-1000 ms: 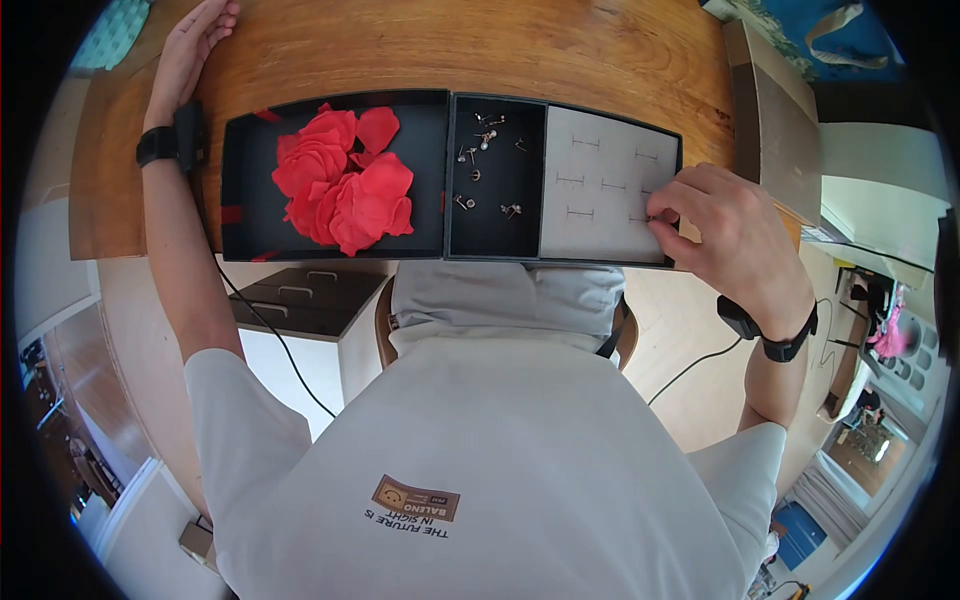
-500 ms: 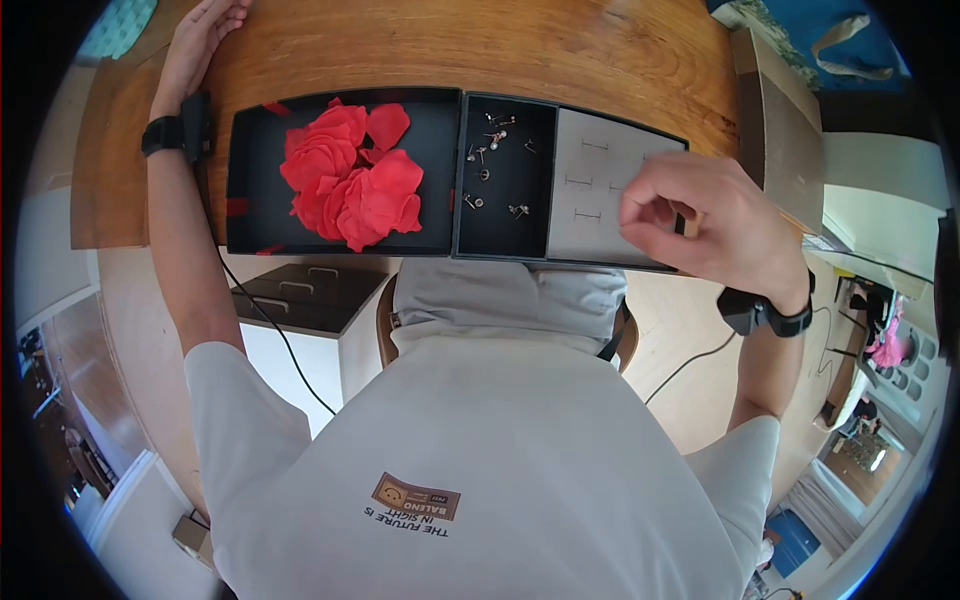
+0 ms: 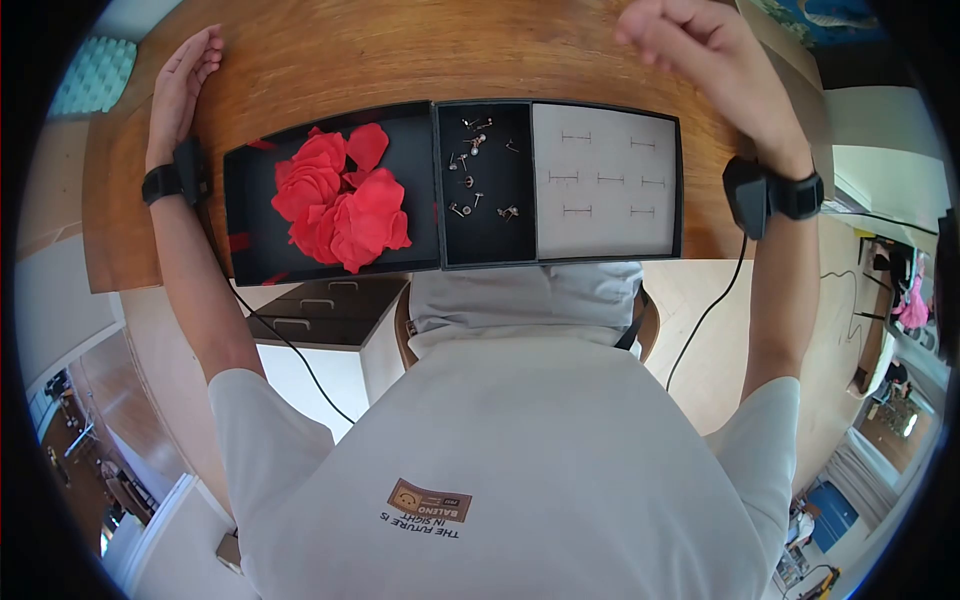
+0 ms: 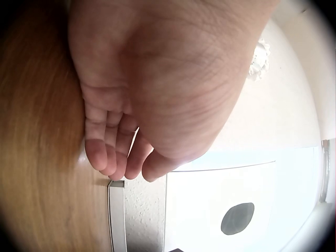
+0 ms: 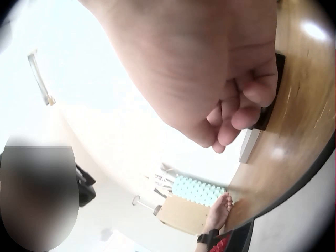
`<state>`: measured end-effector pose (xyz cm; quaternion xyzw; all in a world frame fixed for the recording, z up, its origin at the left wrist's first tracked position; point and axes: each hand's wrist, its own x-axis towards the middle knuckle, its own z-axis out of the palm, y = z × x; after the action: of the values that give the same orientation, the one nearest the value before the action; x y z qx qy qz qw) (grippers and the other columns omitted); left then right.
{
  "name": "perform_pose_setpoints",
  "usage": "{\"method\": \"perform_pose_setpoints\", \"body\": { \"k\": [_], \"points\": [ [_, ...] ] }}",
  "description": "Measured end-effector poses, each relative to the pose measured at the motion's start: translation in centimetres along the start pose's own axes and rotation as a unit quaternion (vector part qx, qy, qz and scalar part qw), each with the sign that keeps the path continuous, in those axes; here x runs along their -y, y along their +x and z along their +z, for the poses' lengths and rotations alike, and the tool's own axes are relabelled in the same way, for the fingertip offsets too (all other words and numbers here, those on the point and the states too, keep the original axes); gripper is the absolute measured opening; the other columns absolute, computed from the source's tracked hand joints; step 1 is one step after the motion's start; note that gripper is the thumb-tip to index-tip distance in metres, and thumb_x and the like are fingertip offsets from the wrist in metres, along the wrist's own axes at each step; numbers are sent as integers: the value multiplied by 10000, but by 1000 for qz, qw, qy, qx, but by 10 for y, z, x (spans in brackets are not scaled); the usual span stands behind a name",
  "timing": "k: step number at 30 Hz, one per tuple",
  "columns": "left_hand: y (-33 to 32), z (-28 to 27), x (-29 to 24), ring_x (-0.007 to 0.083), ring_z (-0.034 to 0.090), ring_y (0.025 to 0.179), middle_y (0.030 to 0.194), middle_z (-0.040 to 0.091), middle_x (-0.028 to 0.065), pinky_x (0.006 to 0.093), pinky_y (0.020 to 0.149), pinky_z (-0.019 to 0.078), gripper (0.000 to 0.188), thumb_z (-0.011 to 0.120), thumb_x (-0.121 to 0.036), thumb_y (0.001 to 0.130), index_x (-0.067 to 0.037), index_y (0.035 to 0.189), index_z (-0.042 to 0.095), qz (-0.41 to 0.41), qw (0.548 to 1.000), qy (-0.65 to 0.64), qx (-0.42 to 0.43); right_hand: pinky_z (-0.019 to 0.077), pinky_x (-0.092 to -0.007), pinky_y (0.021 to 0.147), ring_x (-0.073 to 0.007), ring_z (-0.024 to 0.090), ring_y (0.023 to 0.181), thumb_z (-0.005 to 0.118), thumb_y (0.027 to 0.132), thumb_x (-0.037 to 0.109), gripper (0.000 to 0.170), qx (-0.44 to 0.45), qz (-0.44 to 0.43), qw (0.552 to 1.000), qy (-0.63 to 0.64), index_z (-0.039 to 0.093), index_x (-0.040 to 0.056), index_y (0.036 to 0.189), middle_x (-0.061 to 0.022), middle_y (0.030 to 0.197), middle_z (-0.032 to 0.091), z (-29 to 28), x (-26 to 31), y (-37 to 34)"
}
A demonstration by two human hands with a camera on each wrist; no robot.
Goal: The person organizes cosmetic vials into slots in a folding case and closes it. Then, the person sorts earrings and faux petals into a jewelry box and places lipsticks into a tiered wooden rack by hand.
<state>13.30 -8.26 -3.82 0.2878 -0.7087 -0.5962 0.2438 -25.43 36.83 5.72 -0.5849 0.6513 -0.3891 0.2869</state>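
Note:
My left hand (image 3: 182, 88) lies on the table at the far left, fingers relaxed and holding nothing. Beyond the box's right end, my right hand (image 3: 712, 62) is over the table with loosely bent fingers; nothing shows between them in the right wrist view. Between the arms, the black box (image 3: 440, 262) lies spread in two halves. Red fabric petals (image 3: 345, 205) are heaped in its left half. In the right half, several small stud earrings (image 3: 467, 182) lie scattered in a black compartment (image 3: 490, 235), beside a grey slotted pad (image 3: 605, 235) with no earrings in it.
The wooden table (image 3: 480, 55) extends beyond the box. A pale green bumpy mat (image 3: 95, 78) sits at the far left corner. Black cables (image 3: 300, 360) hang from both wrist cameras. Below the table edge stands a drawer cabinet (image 3: 325, 310).
My right hand was pinching at the pad's lower right slot, then lifted over the pad, and is now beyond the box. One more earring lies in the black compartment. My left hand stays put.

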Motion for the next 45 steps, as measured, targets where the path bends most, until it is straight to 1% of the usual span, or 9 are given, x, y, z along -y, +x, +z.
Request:
{"method": "perform_pose_setpoints", "body": {
  "k": [2, 4, 5, 7, 14, 36, 38, 41, 45],
  "points": [
    [0, 0, -1, 68, 633, 1002, 1125, 694, 5, 223, 935, 511, 377, 562, -240, 1103, 17, 1366, 642, -1, 1000, 3, 1, 473, -220, 690, -88, 575, 758, 556, 1104, 223, 270, -14, 42, 997, 60, 709, 18, 1018, 0, 870, 660, -12, -3, 2],
    [0, 0, -1, 73, 632, 1001, 1123, 693, 9, 228, 932, 513, 371, 566, -235, 1102, 20, 1359, 644, -8, 1000, -5, -7, 357, -233, 595, -79, 441, 650, 507, 1118, 266, 358, -50, 113, 962, 242, 556, 103, 803, 38, 731, 501, -18, -5, 2],
    [-1, 0, -2, 73, 632, 1001, 1123, 693, 9, 228, 932, 513, 371, 566, -235, 1102, 20, 1359, 644, -8, 1000, 1, -2, 357, -233, 595, -79, 441, 650, 507, 1118, 266, 358, -55, 112, 961, 247, 556, 103, 803, 38, 731, 501, -17, -11, 4],
    [-3, 1, -3, 83, 632, 988, 1113, 693, 22, 234, 919, 515, 366, 564, -225, 1103, 30, 1352, 644, -12, 1000, -13, -17, 250, -266, 559, -80, 290, 604, 444, 1132, 305, 424, -99, 115, 921, 359, 349, 177, 739, 59, 684, 305, -11, -28, 12],
    [-11, 11, -15, 95, 624, 951, 1091, 694, 43, 249, 886, 517, 351, 558, -205, 1106, 48, 1334, 643, -14, 999, 20, -43, 227, -276, 573, -91, 195, 604, 419, 1128, 263, 415, -125, 54, 871, 471, 295, 181, 741, 57, 712, 212, 0, -79, 7],
    [-15, 22, -20, 92, 614, 922, 1060, 689, 37, 240, 841, 508, 310, 562, -188, 1103, 32, 1297, 660, -12, 999, 16, -39, 255, -279, 599, -91, 277, 633, 485, 1131, 276, 409, -103, 89, 904, 406, 460, 147, 744, 67, 698, 295, -1, -95, 7],
    [-15, 24, -20, 90, 614, 908, 1045, 689, 32, 236, 832, 509, 307, 571, -190, 1100, 29, 1294, 663, -16, 999, 9, -44, 316, -233, 581, -45, 336, 625, 623, 1065, 298, 411, -91, 31, 919, 383, 521, 123, 708, 88, 679, 419, -1, -106, 8],
    [-15, 26, -20, 90, 614, 894, 1030, 689, 28, 235, 821, 512, 296, 574, -183, 1098, 27, 1284, 668, -9, 999, -3, -51, 230, -249, 562, -46, 232, 619, 594, 1079, 309, 450, -148, 44, 931, 332, 378, 190, 702, 103, 689, 294, 8, -95, 10],
    [-14, 29, -20, 90, 612, 888, 1026, 687, 27, 234, 809, 512, 289, 573, -178, 1096, 25, 1276, 672, 7, 998, -8, -56, 250, -244, 566, -45, 259, 618, 598, 1076, 307, 435, -154, 39, 926, 342, 410, 178, 706, 101, 685, 324, 6, -98, 10]
  ]
}}
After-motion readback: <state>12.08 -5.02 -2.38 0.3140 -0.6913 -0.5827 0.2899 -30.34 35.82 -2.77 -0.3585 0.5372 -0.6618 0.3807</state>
